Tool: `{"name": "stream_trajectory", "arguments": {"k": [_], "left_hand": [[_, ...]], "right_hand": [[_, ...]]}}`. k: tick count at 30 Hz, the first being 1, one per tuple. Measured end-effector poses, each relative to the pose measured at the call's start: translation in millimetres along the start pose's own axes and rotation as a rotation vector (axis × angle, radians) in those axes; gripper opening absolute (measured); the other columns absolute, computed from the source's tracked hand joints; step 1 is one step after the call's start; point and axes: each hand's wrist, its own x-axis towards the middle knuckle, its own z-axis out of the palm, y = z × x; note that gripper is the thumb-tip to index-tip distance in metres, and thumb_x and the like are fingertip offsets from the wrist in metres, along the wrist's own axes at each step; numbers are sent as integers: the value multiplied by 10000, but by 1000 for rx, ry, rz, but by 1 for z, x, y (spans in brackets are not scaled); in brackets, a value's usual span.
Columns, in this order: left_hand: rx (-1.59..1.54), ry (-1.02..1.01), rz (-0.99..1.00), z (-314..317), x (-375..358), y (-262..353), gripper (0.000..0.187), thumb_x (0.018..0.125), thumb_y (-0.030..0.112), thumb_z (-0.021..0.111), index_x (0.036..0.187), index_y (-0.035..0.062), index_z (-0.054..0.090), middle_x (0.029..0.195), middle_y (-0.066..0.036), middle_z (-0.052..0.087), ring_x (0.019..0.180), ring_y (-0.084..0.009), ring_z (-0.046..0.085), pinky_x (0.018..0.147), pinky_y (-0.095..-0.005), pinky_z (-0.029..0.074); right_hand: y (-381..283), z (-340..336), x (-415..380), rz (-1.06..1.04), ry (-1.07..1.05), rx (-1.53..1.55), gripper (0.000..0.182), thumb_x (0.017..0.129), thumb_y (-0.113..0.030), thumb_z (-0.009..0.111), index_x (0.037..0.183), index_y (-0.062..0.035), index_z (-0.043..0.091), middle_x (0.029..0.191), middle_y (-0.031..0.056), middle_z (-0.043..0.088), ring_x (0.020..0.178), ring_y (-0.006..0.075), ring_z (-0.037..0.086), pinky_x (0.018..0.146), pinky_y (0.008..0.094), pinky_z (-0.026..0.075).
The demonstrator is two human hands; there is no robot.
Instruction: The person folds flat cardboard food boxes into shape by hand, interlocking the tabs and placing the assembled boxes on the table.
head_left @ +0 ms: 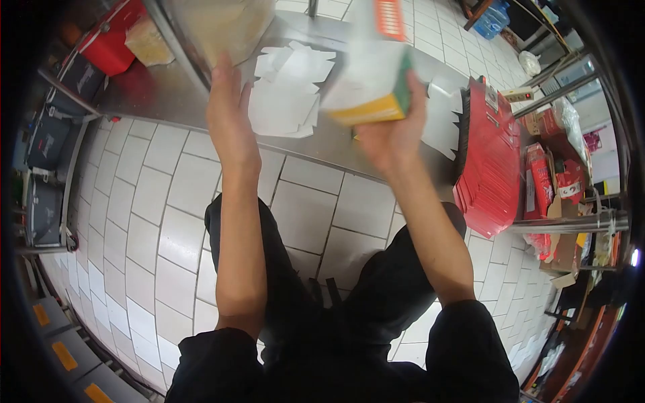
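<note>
My right hand [393, 134] grips a small carton [371, 77] from below; the carton is white with a yellow face, a green edge and an orange patch at its top, and it is blurred. My left hand [228, 111] is stretched out flat over the steel table [168, 101], its fingers reaching the edge of a large pale box [222, 27]. It holds nothing. Between my two hands lies a heap of flat white carton blanks [289, 87] on the table.
A stack of red flat cartons [487, 161] leans at the table's right end, with red packets [551, 181] on a shelf beyond. A red bin [114, 40] stands at the far left. White tiled floor [161, 221] lies under my legs.
</note>
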Motion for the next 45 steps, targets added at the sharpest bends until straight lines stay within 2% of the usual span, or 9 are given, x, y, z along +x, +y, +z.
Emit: {"name": "stream_trajectory", "arguments": {"k": [4,6,12,23,28,32,34,39,45], "left_hand": [[22,-57,-17,-11,4,0,599,1022,398,372,1395,-69,403,1439,-192,442,1347,-312,411,1115,-414,335],[40,-50,-24,-10,4,0,564,1024,370,375,1363,-75,442,1409,-187,475,1318,-309,443,1097,-405,362],[88,-94,-81,-7,2,0,444,1014,299,419,1239,-44,591,1291,-139,590,1242,-268,526,1065,-377,409],[267,-152,-93,-23,5,-4,267,955,235,554,1101,56,686,1062,-58,680,994,-149,584,864,-281,442],[305,-189,-73,-26,5,3,244,947,196,545,1090,58,687,1056,-97,681,971,-159,609,819,-283,466],[324,-155,-47,-36,8,2,225,943,174,549,1072,49,685,1058,-103,680,951,-151,613,786,-275,477],[335,-137,-39,-41,9,1,219,941,164,549,1065,45,685,1058,-106,680,925,-149,617,773,-271,480],[283,-65,8,-53,12,6,211,942,154,542,1042,39,688,1025,-102,691,860,-145,627,738,-266,486],[266,-20,-83,-67,20,10,213,942,167,558,1039,32,691,976,-88,699,920,-121,603,782,-261,465]], "right_hand": [[-21,-38,29,-367,209,-365,700,863,-483,637,1367,-45,429,1288,135,490,1167,254,501,972,424,433],[-23,-51,39,-719,734,-1274,768,843,-526,631,1411,-78,373,1397,204,309,1211,337,429,1014,455,396],[29,-145,68,41,702,-2304,839,748,-643,618,1424,-198,395,1404,277,286,1287,481,339,1011,609,333],[52,-167,113,108,577,-2511,812,741,-579,641,1382,-119,443,1465,224,285,1365,519,215,979,697,311],[37,-162,129,519,416,-2364,806,751,-522,655,1406,-121,408,1494,239,255,1381,529,172,1019,722,259],[68,-168,98,-75,487,-2460,710,802,-390,639,1415,-128,395,1519,229,230,1419,468,159,1062,726,174],[84,-163,89,-485,25,-2871,603,844,-245,596,1401,-108,409,1530,219,229,1449,380,160,1108,690,111],[140,-136,92,-583,-45,-2526,535,879,-244,575,1360,-56,440,1506,209,299,1421,353,247,1146,585,167],[188,-80,119,-106,-331,-2246,590,905,-375,585,1378,-51,443,1501,235,318,1340,396,376,1105,483,308]]}}
